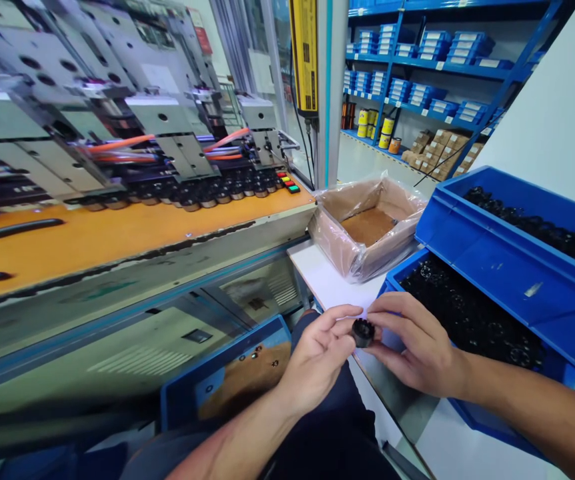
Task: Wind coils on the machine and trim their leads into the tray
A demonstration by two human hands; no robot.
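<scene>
A small black cylindrical part with a notched, crown-like rim [363, 333] is held up over my lap. My left hand [317, 350] pinches it between thumb and fingers from the left. From the right, my right hand [415, 343] has its thumb and fingertips closed around the same part. Its inside is dark, and I cannot make out whether anything sits in it. Just beyond my right hand is a lower blue bin [401, 277] full of small black parts.
An upper blue bin [507, 267] of black parts rests over the lower one. A plastic-lined carton [335, 243] stands on the white table [312, 263]. Left is an orange bench [157, 230] with rows of black cylindrical parts [217, 193] beneath machine fixtures. A low blue tray [170, 400] holds several rings.
</scene>
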